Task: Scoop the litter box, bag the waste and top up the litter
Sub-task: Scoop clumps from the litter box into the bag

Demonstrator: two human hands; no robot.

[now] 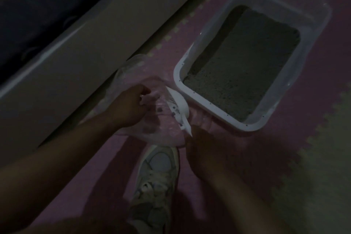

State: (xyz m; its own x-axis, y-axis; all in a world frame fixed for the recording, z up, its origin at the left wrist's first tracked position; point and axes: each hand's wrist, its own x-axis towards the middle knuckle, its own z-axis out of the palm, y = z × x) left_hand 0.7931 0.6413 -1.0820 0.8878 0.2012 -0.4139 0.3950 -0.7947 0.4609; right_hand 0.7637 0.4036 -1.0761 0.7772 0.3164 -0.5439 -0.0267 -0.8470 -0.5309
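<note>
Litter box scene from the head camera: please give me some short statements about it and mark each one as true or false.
1. The litter box holds grey litter. True.
2. The white scoop lies inside the litter box. False: it is outside the box, at the clear plastic bag.
3. The left hand holds the bag. True.
4. The floor mat under the litter box is blue. False: it is pink.
5. The right hand is at the scoop's handle end. True.
6. The person is barefoot. False: a light sneaker is visible.
</note>
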